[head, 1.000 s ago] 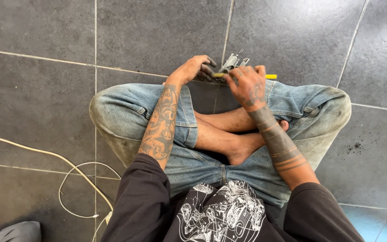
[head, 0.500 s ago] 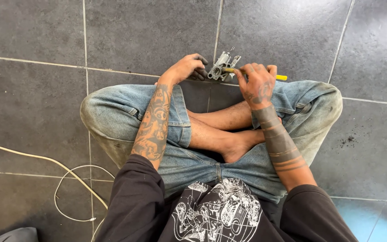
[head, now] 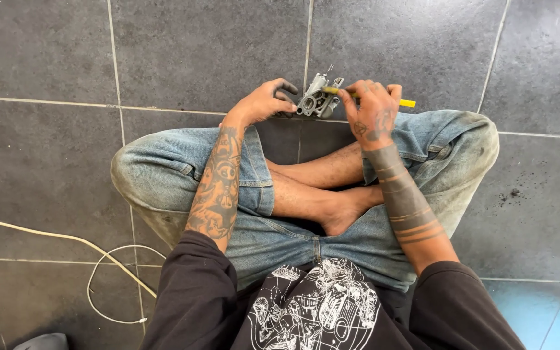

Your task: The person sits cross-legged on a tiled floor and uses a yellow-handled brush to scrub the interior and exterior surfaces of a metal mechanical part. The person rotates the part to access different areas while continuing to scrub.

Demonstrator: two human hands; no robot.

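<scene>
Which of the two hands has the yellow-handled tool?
The right hand grips the yellow-handled tool, its tip against the grey metal part. The left hand only steadies that part.

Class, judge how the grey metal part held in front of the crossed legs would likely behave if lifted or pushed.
The grey metal part looks cast and solid, so probably stiff and heavy for its size. Its blocky, irregular shape suggests it would slide rather than roll. The left hand steadies it, perhaps because it tips.

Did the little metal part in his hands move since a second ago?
Cannot tell. The metal part sits at the same floor-tile seam, between the left hand and right hand; the picture shift looks like the camera's.
</scene>
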